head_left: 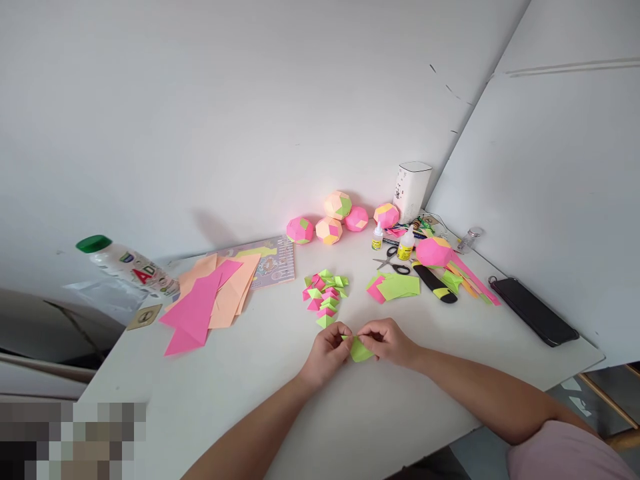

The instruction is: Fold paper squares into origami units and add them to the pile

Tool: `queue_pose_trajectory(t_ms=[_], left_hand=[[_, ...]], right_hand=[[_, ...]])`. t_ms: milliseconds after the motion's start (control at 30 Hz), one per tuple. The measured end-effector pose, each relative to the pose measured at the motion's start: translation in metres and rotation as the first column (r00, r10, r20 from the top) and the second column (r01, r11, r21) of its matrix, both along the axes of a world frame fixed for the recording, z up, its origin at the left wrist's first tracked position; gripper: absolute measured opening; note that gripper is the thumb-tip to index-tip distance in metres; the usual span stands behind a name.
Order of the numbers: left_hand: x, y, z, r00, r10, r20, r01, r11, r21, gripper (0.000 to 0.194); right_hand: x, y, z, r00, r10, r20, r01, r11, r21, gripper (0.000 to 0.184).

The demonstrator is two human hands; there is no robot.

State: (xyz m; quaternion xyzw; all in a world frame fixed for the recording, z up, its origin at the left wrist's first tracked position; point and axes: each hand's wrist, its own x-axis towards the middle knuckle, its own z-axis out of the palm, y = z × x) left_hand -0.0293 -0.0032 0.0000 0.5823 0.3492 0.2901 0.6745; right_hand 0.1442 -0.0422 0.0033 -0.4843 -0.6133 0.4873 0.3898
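A small piece of lime-green paper (pixel 361 351) is held between both hands, low over the near part of the table. My left hand (pixel 329 352) pinches its left side with thumb and forefinger. On the other side, my right hand (pixel 389 341) grips the upper right edge in a pinch. The fingers cover parts of the paper, so any fold there is hidden. Just beyond my left hand lies a cluster of folded pink and green paper pieces (pixel 326 293). Beyond my right hand are flat green paper slips (pixel 401 287) with pink ones beside them.
Scissors (pixel 393 261), glue bottles (pixel 406 244) and a utility knife (pixel 434 281) lie behind the slips. Paper balls (pixel 329 230) stand along the wall. Large pink sheets (pixel 203 313) and a white bottle (pixel 135 270) are left; a black case (pixel 534 311) is right.
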Motion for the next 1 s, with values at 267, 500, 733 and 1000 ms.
queue_pose_trajectory(t_ms=[267,500,733,1000], left_hand=[[-0.0006,-0.0009,-0.0021,0.998,-0.055,0.002,0.055,0.997,0.062,0.020],[0.0002,-0.0015,0.0010,1.000,0.006,0.019,-0.006,1.000,-0.029,0.022],[-0.0005,0.0022,-0.0002,0.990,0.103,0.092,-0.093,0.990,-0.106,0.026],[-0.0015,0.0052,-0.0025,0.980,0.141,0.138,-0.122,0.984,-0.133,0.028]], right_hand=[[-0.0044,-0.0002,0.0015,1.000,-0.016,0.011,0.016,0.998,0.066,0.007],[-0.0019,-0.0008,0.0040,0.997,-0.032,-0.075,0.024,0.994,-0.103,0.006],[0.0017,0.0021,0.0053,0.975,-0.081,-0.209,0.043,0.983,-0.180,0.005],[0.0024,0.0039,0.0050,0.949,-0.068,-0.307,0.026,0.990,-0.137,0.011]])
